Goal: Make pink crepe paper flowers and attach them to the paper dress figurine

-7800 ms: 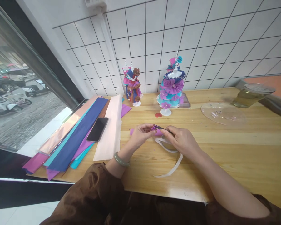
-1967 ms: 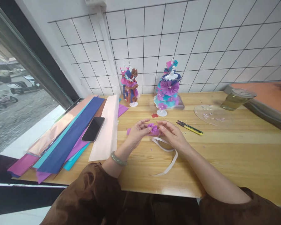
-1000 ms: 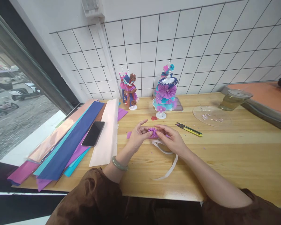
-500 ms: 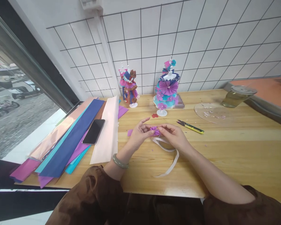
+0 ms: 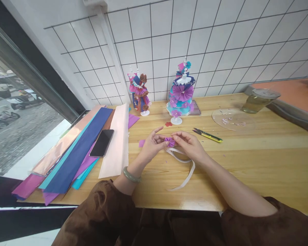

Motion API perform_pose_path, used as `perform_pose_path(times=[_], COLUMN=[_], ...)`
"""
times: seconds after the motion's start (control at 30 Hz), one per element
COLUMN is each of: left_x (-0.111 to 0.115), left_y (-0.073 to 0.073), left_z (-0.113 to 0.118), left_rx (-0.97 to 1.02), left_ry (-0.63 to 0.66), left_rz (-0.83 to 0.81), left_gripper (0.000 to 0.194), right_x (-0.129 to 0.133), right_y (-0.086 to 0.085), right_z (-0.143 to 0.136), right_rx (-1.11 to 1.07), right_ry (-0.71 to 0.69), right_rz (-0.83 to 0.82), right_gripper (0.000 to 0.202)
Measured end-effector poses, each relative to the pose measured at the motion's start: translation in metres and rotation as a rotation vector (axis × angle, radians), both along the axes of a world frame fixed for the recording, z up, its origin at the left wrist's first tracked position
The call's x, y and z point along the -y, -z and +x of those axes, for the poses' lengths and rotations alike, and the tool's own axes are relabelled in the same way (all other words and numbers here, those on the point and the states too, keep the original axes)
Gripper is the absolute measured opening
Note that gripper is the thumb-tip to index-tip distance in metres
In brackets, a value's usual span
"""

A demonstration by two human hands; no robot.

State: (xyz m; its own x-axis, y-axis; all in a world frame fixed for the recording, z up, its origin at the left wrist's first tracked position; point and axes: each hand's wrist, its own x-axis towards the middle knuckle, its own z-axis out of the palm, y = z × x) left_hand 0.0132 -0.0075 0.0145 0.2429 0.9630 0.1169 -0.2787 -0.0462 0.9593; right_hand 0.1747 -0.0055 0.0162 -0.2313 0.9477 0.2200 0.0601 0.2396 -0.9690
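A small purple pleated paper rosette [image 5: 170,142] is pinched between the thumb and fingers of my left hand [image 5: 155,143], whose index finger points up. My right hand [image 5: 187,143] is closed in a pinch at the rosette's upper right edge; its fingertips partly hide what they grip. Below both hands a narrow white strip [image 5: 189,176] curls over the wooden table. A flat purple paper piece [image 5: 141,143] sticks out behind my left hand. Yellow-handled thread snips [image 5: 208,135] lie to the right of my hands, and a red flower-shaped cutout [image 5: 168,124] lies beyond them.
Two small dress stands, one brown and pink [image 5: 141,94], one purple and turquoise [image 5: 181,95], stand near the tiled wall. Coloured paper sheets [image 5: 77,153] and a phone [image 5: 102,142] lie left. A clear plate [image 5: 232,120] with small beads and a lidded cup [image 5: 258,101] are right.
My right fingertips have shifted slightly up along the rosette's edge. The rosette stays in my left hand. The whole view has moved a little.
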Motion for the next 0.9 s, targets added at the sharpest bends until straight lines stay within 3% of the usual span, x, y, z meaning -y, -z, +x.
perform_pose_path(times=[0.13, 0.27, 0.67, 0.9], left_x=[-0.0002, -0.0005, 0.0016, -0.0007], left_y=[0.0021, 0.0022, 0.0007, 0.0007], left_z=[0.0014, 0.0026, 0.0035, 0.0002], left_rx=[-0.015, -0.036, -0.093, -0.031], left_ry=[0.018, -0.003, -0.045, -0.063], left_rz=[0.043, 0.044, 0.106, 0.043], left_gripper=[0.067, 0.067, 0.067, 0.073], right_x=[0.0017, 0.0036, 0.0025, 0.0037], right_y=[-0.0007, -0.0039, -0.0011, -0.0068], right_z=[-0.0017, -0.0021, -0.0030, -0.0038], right_rx=[0.065, 0.172, 0.165, 0.088], right_ry=[-0.041, 0.011, 0.012, -0.006], right_rz=[0.021, 0.091, 0.076, 0.031], right_gripper=[0.028, 0.021, 0.021, 0.023])
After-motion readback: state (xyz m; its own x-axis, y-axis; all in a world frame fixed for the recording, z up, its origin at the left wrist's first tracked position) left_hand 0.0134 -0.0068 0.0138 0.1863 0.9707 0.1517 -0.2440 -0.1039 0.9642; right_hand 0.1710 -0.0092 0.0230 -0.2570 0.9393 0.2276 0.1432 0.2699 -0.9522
